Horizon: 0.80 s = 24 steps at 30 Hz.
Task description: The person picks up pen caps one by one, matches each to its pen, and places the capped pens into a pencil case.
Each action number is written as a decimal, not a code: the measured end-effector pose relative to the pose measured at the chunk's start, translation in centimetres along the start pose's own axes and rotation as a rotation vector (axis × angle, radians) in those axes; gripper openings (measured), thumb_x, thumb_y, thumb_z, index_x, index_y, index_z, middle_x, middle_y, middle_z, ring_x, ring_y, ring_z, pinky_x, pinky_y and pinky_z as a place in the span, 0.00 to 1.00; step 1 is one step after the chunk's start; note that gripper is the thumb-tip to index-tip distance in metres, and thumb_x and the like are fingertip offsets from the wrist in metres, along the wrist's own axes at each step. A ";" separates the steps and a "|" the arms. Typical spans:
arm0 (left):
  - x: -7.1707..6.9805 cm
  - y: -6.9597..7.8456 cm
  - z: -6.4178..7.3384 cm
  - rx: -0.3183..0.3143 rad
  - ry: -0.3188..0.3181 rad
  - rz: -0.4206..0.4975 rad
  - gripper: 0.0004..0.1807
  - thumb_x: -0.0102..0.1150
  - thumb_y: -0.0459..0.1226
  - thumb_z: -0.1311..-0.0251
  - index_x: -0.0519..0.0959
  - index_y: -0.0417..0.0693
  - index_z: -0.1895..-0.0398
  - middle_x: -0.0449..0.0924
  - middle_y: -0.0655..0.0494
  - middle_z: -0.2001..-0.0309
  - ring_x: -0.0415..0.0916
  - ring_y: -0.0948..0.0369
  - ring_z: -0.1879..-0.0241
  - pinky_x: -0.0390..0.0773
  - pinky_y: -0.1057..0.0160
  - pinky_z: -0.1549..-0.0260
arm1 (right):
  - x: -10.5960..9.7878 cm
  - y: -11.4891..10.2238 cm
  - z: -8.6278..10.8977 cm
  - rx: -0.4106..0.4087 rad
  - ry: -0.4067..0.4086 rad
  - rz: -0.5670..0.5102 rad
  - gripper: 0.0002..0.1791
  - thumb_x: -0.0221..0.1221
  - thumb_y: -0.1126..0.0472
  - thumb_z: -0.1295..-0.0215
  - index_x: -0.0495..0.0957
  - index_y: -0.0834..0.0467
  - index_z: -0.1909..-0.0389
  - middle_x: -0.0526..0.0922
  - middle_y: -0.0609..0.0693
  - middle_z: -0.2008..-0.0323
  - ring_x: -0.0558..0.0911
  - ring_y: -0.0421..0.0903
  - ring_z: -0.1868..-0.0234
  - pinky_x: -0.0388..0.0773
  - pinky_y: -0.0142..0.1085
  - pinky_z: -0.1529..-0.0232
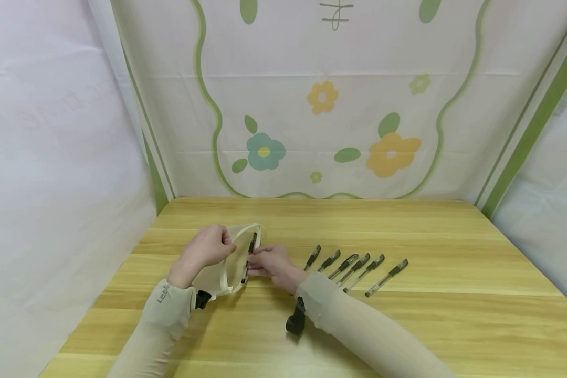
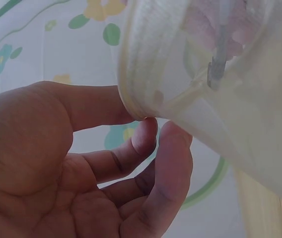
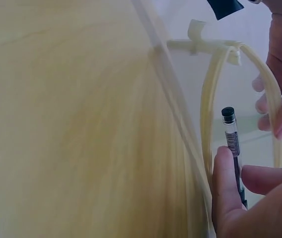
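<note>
A translucent off-white zip pouch is held up with its mouth spread wide. My left hand pinches one edge of that mouth between thumb and fingers, as the left wrist view shows too. My right hand grips a clear-barrelled pen with a black grip and cap between thumb and fingers. In the right wrist view, the pen lies within the pouch's opening, between its two zip edges. Through the pouch wall in the left wrist view, one end of the pen shows.
Several similar pens lie slanted in a row right of my right forearm, with one pen set apart at the far right. They rest on a wooden table. A flowered cloth hangs behind it, and pale cloth hangs on both sides.
</note>
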<state>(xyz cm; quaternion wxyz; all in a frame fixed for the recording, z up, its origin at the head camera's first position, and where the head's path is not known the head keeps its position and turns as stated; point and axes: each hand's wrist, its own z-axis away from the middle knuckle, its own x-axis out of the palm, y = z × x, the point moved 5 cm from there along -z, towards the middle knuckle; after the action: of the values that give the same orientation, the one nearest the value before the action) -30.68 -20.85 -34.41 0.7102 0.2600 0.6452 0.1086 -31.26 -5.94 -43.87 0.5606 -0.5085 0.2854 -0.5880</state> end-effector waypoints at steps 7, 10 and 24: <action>-0.1 0.3 0.1 0.018 0.001 0.005 0.11 0.61 0.35 0.38 0.73 0.45 0.78 0.72 0.54 0.80 0.67 0.60 0.82 0.66 0.64 0.81 | 0.4 0.0 0.0 -0.013 -0.020 -0.036 0.20 0.62 0.77 0.39 0.72 0.77 0.46 0.81 0.70 0.58 0.86 0.59 0.63 0.82 0.42 0.60; -0.1 0.3 0.2 0.025 0.002 0.013 0.12 0.60 0.35 0.38 0.73 0.45 0.79 0.71 0.54 0.81 0.66 0.60 0.83 0.66 0.64 0.82 | 0.6 0.0 0.0 -0.033 -0.037 -0.035 0.21 0.63 0.78 0.40 0.72 0.77 0.46 0.83 0.68 0.61 0.86 0.59 0.62 0.82 0.42 0.60; -0.9 0.2 0.3 0.013 0.013 0.095 0.10 0.56 0.33 0.35 0.70 0.42 0.75 0.73 0.51 0.78 0.74 0.59 0.81 0.70 0.62 0.81 | -3.1 -3.2 1.0 -0.100 -0.161 0.149 0.20 0.61 0.68 0.34 0.73 0.73 0.45 0.77 0.70 0.50 0.83 0.57 0.57 0.81 0.43 0.54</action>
<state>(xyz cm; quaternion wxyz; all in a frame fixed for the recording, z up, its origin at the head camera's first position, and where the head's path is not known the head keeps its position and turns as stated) -30.47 -21.25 -33.52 0.6984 0.2941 0.6373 0.1397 -31.96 -2.08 -41.50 0.5976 -0.5589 0.3056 -0.4870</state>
